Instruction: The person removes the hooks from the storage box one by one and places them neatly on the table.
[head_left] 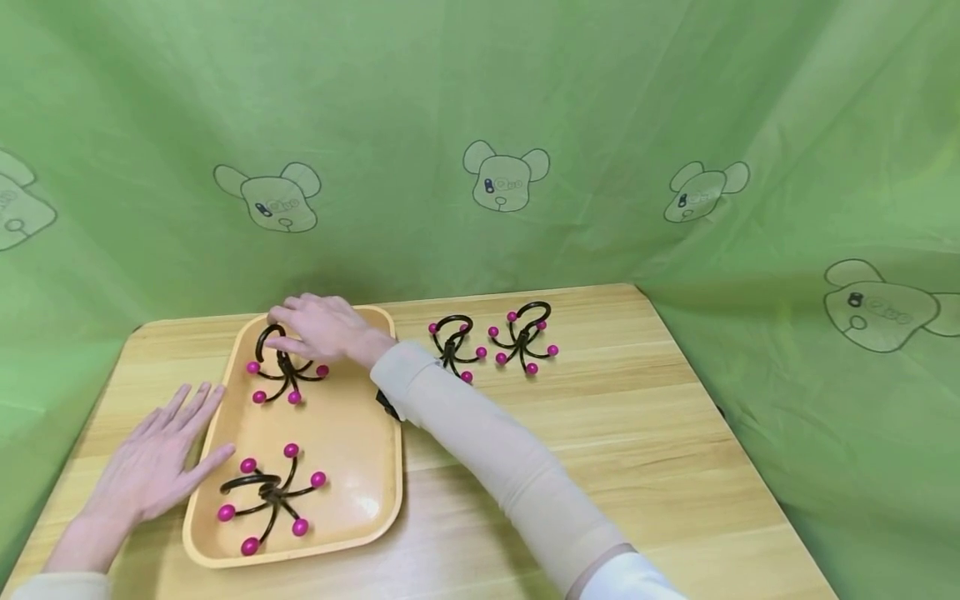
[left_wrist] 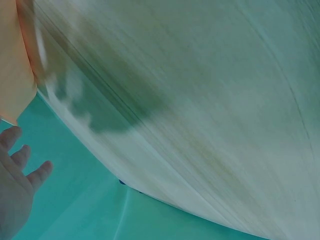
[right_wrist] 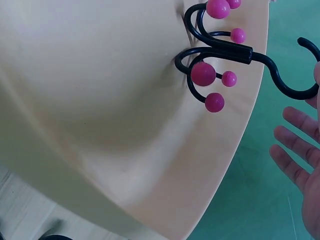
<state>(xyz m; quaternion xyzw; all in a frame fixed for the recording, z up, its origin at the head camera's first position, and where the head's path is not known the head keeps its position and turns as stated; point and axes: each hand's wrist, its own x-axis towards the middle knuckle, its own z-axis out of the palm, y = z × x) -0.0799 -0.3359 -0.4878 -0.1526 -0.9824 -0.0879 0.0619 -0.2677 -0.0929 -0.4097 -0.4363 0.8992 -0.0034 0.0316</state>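
My right hand (head_left: 322, 327) reaches over the far part of a tan tray (head_left: 352, 450). Its thumb and forefinger pinch the curved top of a black claw-type hanging hook (head_left: 283, 367) with pink ball tips; the other fingers stay spread, as the right wrist view shows. That hook's arms are down at the tray floor. A second hook (head_left: 272, 492) of the same kind sits in the near part of the tray. My left hand (head_left: 153, 467) is flat with fingers spread at the tray's left side, its thumb overlapping the rim.
Two more such hooks, one (head_left: 450, 346) nearer the tray and one (head_left: 522, 337) farther right, stand on the wooden table (head_left: 637, 433). A green curtain (head_left: 405, 100) with mouse-head prints hangs behind the table and along its sides.
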